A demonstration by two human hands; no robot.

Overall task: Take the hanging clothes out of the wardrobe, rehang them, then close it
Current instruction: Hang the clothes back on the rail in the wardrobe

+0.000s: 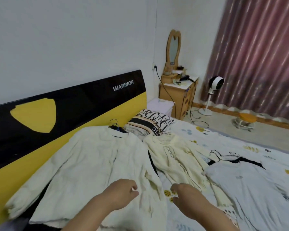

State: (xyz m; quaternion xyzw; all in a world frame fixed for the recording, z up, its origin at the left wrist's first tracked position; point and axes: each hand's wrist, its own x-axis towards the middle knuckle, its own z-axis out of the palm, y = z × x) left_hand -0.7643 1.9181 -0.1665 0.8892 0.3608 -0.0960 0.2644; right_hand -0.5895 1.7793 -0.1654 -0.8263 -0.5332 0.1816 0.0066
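Three garments lie spread on the bed, each still on a black hanger. A large cream jacket (90, 160) covers the left side by the headboard. Beside it lies a cream knitted top (175, 155) with a black cord pattern. A pale grey T-shirt (250, 185) lies at the right. My left hand (122, 192) hovers over the jacket's lower hem, fingers loosely curled and holding nothing. My right hand (185, 195) hangs just above the bedsheet between the jacket and the knitted top, also loosely curled and empty. The wardrobe is out of view.
A black and yellow headboard (65, 110) runs along the left. A patterned pillow (150, 122) sits at the head of the bed. Beyond stand a wooden dressing table (177, 95) with a mirror, a white fan (214, 84), a small stool (244, 120) and a pink curtain.
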